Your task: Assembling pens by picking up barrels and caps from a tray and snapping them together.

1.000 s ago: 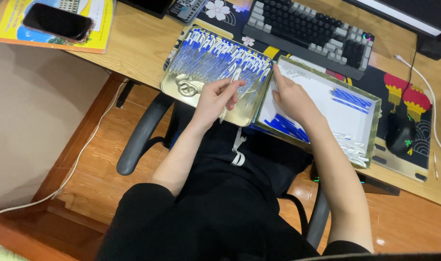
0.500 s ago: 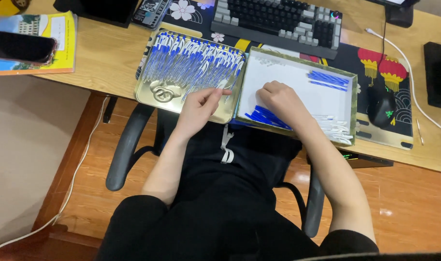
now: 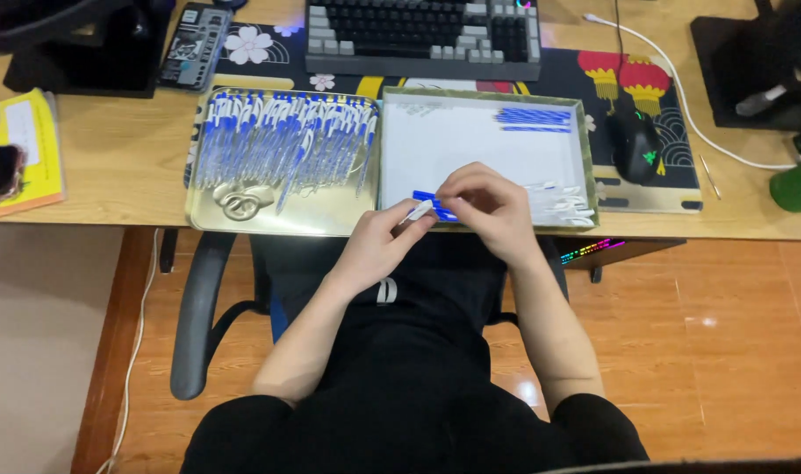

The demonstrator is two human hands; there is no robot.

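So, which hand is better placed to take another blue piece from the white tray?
Probably the right hand: it is over the white tray, beside the blue pieces at its near edge. The left hand already holds a white pen part.

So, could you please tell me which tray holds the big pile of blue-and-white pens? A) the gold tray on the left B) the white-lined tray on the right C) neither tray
A: the pens fill the gold tray, left of the white-lined tray.
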